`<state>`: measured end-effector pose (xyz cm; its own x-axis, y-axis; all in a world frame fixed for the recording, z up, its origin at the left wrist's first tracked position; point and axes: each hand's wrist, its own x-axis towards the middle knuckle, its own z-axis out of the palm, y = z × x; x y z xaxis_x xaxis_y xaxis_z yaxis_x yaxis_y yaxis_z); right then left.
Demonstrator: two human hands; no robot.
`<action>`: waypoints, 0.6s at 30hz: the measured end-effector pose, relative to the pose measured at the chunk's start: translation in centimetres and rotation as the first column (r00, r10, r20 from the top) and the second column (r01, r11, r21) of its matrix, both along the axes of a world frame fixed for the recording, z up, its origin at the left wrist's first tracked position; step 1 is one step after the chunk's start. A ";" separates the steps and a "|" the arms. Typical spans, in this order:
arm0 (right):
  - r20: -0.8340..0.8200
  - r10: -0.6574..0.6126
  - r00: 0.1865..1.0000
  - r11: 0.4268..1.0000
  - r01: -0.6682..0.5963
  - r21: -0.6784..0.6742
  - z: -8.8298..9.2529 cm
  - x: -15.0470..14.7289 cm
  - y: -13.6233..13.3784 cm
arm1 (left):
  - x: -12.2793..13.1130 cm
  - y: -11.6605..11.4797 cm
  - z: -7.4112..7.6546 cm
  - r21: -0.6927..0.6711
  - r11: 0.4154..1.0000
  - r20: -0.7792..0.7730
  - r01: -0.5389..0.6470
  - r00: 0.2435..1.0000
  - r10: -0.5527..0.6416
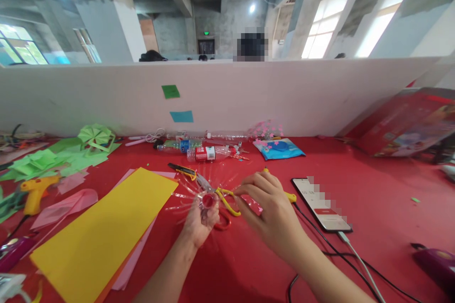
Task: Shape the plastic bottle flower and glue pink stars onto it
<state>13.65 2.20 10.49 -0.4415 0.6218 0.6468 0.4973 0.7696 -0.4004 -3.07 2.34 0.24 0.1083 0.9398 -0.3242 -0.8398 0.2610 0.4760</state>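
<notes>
My left hand point(201, 222) is closed around the neck of a cut clear plastic bottle point(207, 200), its mouth facing me. Thin strips of the bottle fan outward over the table. Thumb and forefinger of my right hand point(268, 210) come close together at the right side of the fan, seemingly pinching one clear strip; the contact is hard to see. Scissors with yellow handles point(229, 201) lie behind the bottle, and a red-handled pair point(223, 221) is partly hidden under it. A yellow glue gun point(290, 197) is largely covered by my right hand.
Yellow paper point(106, 232) and a utility knife point(183, 170) lie to the left, beyond them another glue gun point(37, 194) and green paper point(53, 156). Plastic bottles point(209, 153) and a blue packet point(279, 148) line the back. A phone point(320, 203) and cables lie right.
</notes>
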 end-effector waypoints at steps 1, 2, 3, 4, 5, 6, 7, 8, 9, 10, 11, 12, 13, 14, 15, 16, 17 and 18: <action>0.005 0.007 1.000 1.000 -0.007 -0.011 -0.1 0.0 0.2 | 0.0 0.0 0.0 0.001 1.000 -0.001 0.016 1.000 -0.016; 0.008 0.014 1.000 1.000 -0.014 -0.022 -0.2 0.0 0.3 | 0.0 0.0 0.0 0.001 1.000 -0.001 0.029 1.000 -0.029; 0.010 0.021 1.000 0.999 -0.021 -0.034 -0.3 0.0 0.5 | 0.0 0.0 0.0 -0.003 0.999 -0.003 0.045 0.999 -0.045; 0.010 0.028 1.000 0.998 -0.028 -0.050 -0.3 0.0 0.6 | 0.0 0.1 0.0 -0.007 0.998 -0.007 0.065 0.998 -0.065; 0.006 0.037 0.999 0.997 -0.037 -0.065 -0.4 0.0 0.7 | 0.0 0.1 0.0 -0.011 0.996 -0.014 0.085 0.996 -0.086; 0.000 0.050 0.999 0.996 -0.050 -0.080 -0.5 0.0 0.7 | 0.0 0.1 -0.1 -0.015 0.995 -0.019 0.102 0.995 -0.103; -0.007 0.061 0.998 0.994 -0.061 -0.091 -0.5 0.0 0.7 | 0.0 0.0 -0.1 -0.018 0.993 -0.022 0.113 0.993 -0.114; -0.012 0.066 0.998 0.993 -0.067 -0.098 -0.5 -0.1 0.8 | 0.0 0.0 -0.1 -0.022 0.993 -0.022 0.116 0.993 -0.117; -0.013 0.065 0.998 0.993 -0.066 -0.099 -0.6 -0.1 0.8 | 0.0 0.0 -0.1 -0.028 0.993 -0.019 0.117 0.993 -0.117; -0.011 0.059 0.998 0.994 -0.060 -0.094 -0.6 -0.1 0.8 | 0.0 0.0 -0.2 -0.040 0.993 -0.017 0.111 0.994 -0.112; -0.006 0.049 0.999 0.995 -0.049 -0.087 -0.7 -0.2 0.8 | 0.1 0.0 -0.2 -0.056 0.993 -0.015 0.107 0.994 -0.108; 0.002 0.039 0.999 0.995 -0.039 -0.087 -0.7 -0.2 0.8 | 0.1 -0.1 -0.1 -0.070 0.992 -0.015 0.106 0.994 -0.108; 0.009 0.037 0.999 0.995 -0.035 -0.096 -0.7 -0.1 0.9 | 0.1 -0.1 -0.1 -0.078 0.991 -0.016 0.111 0.994 -0.113; 0.020 0.040 0.999 0.992 -0.037 -0.117 -0.8 -0.1 0.9 | 0.1 -0.1 -0.1 -0.081 0.990 -0.016 0.118 0.993 -0.119; 0.033 0.046 0.998 0.989 -0.041 -0.142 -0.9 -0.1 0.9 | 0.1 -0.1 -0.1 -0.078 0.989 -0.015 0.124 0.992 -0.125; 0.050 0.053 0.997 0.984 -0.044 -0.170 -0.9 -0.1 0.9 | 0.1 -0.1 -0.1 -0.074 0.989 -0.017 0.127 0.992 -0.128; 0.071 0.059 0.996 0.980 -0.044 -0.196 -1.0 -0.1 0.9 | 0.1 -0.1 -0.1 -0.073 0.989 -0.022 0.129 0.991 -0.131; 0.094 0.061 0.994 0.976 -0.040 -0.212 -1.1 -0.2 0.9 | 0.1 0.0 -0.1 -0.077 0.989 -0.032 0.129 0.991 -0.131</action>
<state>13.48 3.14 9.42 -0.5314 0.7140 0.4559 0.5054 0.6991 -0.5058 -2.98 2.32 0.13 0.2147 0.8916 -0.3987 -0.7788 0.4026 0.4811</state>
